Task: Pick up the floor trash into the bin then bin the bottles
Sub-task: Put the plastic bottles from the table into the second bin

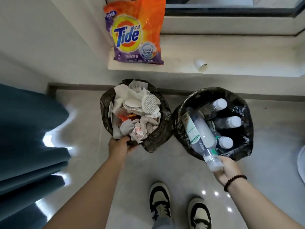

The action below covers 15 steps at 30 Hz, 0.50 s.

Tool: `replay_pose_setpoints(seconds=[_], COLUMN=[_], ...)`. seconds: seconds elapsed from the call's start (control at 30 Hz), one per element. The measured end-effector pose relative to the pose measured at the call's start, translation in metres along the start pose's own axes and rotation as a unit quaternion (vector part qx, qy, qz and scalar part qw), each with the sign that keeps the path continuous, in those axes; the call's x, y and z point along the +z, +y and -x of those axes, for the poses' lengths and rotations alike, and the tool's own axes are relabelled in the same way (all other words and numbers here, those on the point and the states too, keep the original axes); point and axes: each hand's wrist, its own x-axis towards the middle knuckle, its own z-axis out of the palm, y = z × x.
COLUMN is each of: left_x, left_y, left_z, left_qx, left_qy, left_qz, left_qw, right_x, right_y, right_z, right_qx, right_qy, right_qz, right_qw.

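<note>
Two bins on floor [272, 123], side by side. Left bin [158, 136] heaped with paper trash; floor-trash step looks finished. Right bin [244, 142] holds capped bottles; bottle step under way. Clear bottle [198, 131] over right bin's near rim, long axis diagonal, cap end toward body, base up-left into bin. Right hand [226, 169] grasping cap end. Left hand [121, 143] gripping left bin's near rim. Next, likely: tip base down, release.
</note>
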Motion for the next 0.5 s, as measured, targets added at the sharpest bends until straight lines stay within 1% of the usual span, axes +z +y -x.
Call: replay_pose_setpoints(seconds=[0.1, 0.23, 0.4, 0.5], left_x=[0.011, 0.023, 0.034, 0.037], left_y=[-0.006, -0.016, -0.028, -0.032], left_z=[-0.008, -0.02, -0.03, -0.026], left_qx=[0.004, 0.004, -0.025, -0.023], left_qy=[0.002, -0.003, -0.01, -0.007], left_qz=[0.01, 0.029, 0.012, -0.001], left_qw=[1.0, 1.0, 1.0, 1.0], right_x=[0.006, 0.015, 0.014, 0.017], right_y=[0.006, 0.0, -0.004, -0.003], right_z=[-0.008, -0.013, -0.011, -0.01], right_qx=[0.003, -0.029, -0.053, -0.073], right_qy=[-0.004, -0.019, -0.048, -0.035], right_qz=[-0.035, -0.06, -0.106, -0.124], right_qw=[0.999, 0.998, 0.992, 0.989])
